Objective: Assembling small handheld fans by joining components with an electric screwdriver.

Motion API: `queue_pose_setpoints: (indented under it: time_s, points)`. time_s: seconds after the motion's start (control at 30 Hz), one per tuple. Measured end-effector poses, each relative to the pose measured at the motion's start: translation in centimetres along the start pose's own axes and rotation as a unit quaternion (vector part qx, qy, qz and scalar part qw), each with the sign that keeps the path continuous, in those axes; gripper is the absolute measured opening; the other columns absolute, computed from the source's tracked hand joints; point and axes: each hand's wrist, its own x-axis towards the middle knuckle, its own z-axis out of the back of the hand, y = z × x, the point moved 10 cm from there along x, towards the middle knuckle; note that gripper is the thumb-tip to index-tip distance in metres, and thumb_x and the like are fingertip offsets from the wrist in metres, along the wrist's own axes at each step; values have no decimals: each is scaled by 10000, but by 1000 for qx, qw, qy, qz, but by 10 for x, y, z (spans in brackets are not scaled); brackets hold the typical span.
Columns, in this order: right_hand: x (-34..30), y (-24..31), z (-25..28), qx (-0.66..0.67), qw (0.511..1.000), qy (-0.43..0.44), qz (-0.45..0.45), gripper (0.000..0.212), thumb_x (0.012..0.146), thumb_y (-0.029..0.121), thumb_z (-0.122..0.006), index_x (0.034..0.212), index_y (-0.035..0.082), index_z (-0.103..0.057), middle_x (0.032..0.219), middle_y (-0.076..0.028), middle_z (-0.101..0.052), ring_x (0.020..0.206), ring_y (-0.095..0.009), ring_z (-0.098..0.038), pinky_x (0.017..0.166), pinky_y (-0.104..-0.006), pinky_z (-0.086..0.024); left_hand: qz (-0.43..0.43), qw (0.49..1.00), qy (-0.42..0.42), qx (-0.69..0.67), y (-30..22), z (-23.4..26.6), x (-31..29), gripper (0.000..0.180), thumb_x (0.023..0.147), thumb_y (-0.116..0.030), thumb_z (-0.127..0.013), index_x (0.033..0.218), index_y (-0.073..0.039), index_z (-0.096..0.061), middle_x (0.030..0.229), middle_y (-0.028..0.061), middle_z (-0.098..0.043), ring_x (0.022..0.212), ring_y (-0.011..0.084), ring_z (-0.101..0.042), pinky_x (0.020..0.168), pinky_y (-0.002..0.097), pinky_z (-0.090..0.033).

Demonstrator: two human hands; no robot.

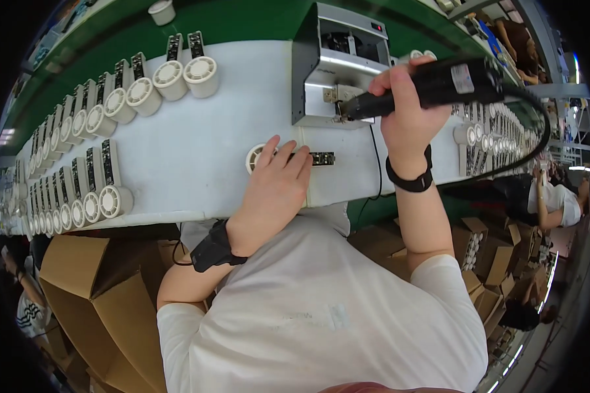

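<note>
My right hand (pixel 413 111) is wrapped round a black electric screwdriver (pixel 442 85). The tool lies nearly level, its tip pointing left at the front outlet of a grey metal screw feeder (pixel 311 85); whether they touch is hard to tell. On the worktable, my left hand (pixel 278 177) rests over a white handheld fan (pixel 255 157), fingers curved across its middle. The fan's round grille shows left of the fingers, and its open handle with a dark circuit board (pixel 322 158) sticks out to the right. My palm and fingers hide the part between.
White fans with exposed boards stand in two rows on the left of the worktable (pixel 203 144), and more (pixel 488 137) at the right. A black cord (pixel 547 131) loops from the screwdriver. Open cardboard boxes (pixel 105 301) stand below the near edge. Other people sit farther off.
</note>
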Motion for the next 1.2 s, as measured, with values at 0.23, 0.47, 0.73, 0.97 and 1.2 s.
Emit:
queue_pose_setpoints:
  time_s: [0.23,0.47,0.73,0.97,1.2]
  points:
    - [-19,4,-5,-88,994,39,-51,313,882,-31,-587,1164,-22,-451,747,-98,-578,637,-207,-588,636,-376,-524,4,1000,1,3,2,-3,1,331,771,-50,-591,1082,35,-664,1166,126,-639,1154,286,-560,1079,493,-374]
    - [-51,2,9,30,999,0,-36,318,845,-73,-638,1119,-55,-477,725,-73,-645,616,-137,-610,603,-278,-515,12,1000,-6,0,3,-3,3,344,750,-43,-600,1079,33,-665,1162,122,-645,1136,280,-571,1072,490,-386]
    - [-56,-9,12,52,998,-6,-46,331,849,-77,-629,1135,-56,-463,734,-79,-648,626,-140,-612,614,-285,-522,18,1000,-17,-8,3,-2,3,330,745,-45,-603,1058,26,-676,1149,113,-653,1116,272,-584,1067,482,-394]
    - [-58,-19,13,56,996,-19,-74,285,833,-94,-631,1077,-35,-494,728,-66,-642,615,-132,-611,591,-278,-519,10,999,-32,-10,2,-1,3,315,751,-71,-598,1030,48,-684,1114,144,-663,1107,275,-583,1068,470,-388]
    - [-58,-22,0,-3,996,48,-75,257,881,-87,-528,1102,12,-443,725,-98,-586,614,-192,-566,634,-383,-519,13,999,-34,-2,2,-1,3,318,744,-62,-599,1033,36,-685,1119,127,-664,1093,263,-589,1061,466,-399]
